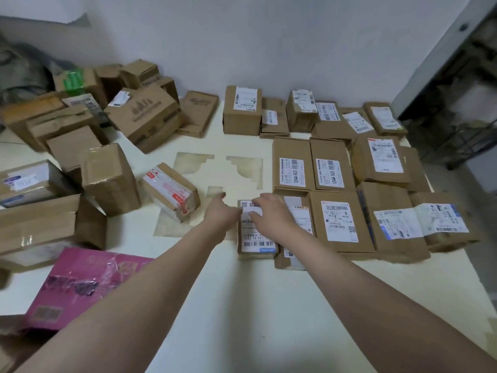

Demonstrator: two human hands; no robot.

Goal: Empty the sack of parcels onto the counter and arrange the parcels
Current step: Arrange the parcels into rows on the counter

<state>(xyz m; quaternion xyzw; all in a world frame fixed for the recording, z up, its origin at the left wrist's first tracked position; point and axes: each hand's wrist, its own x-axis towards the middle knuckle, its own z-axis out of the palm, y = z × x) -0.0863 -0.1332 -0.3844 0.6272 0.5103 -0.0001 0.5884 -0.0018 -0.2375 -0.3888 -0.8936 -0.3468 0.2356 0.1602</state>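
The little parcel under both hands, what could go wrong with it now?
1. The little parcel, touched by the left hand and right hand, lies close against the neighbouring parcel. A hard push might knock that tidy row crooked.
2. The heap of boxes on the left looks loosely piled, and the red-taped box lies tilted. A bump might make one slide or tumble.
3. The pink package lies beside the left forearm, which might shove it.

Both arms are bare from the lower edge of the view as far as the wrists, slim and smooth. The left hand (219, 212) and right hand (270, 215) are bare too; the fingers (258, 202) look slightly blurred.
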